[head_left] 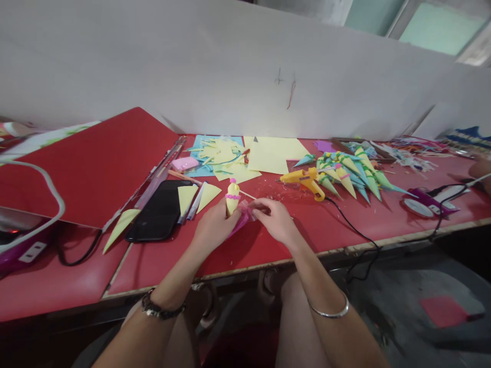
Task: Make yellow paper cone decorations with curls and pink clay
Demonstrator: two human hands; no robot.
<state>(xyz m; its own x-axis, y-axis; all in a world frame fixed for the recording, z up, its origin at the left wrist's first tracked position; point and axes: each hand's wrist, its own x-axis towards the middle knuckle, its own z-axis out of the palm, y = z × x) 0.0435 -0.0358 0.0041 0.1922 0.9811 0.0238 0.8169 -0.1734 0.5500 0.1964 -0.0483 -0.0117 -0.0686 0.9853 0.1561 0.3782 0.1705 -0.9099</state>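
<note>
My left hand (215, 223) is closed around a small pale-yellow paper cone (232, 204), which stands nearly upright with a pink beaded trim round its rim and a pink ball on top. My right hand (275, 217) pinches a piece of thin pink see-through wrap (244, 215) beside the cone. The wrap's lower part passes behind my left fingers. Just beyond the hands a thin pale stick (247, 194) lies on the red tabletop (264, 245). Flat yellow paper pieces (209, 195) and a black phone (157, 212) lie to the left.
A yellow glue gun (303, 179) with a black cord lies right of my hands, near a pile of finished cones (358, 174). Paper scraps (222, 153) and yellow sheets (270, 153) lie at the back. A red board (88, 163) leans at left. Another person's hand (481, 168) shows far right.
</note>
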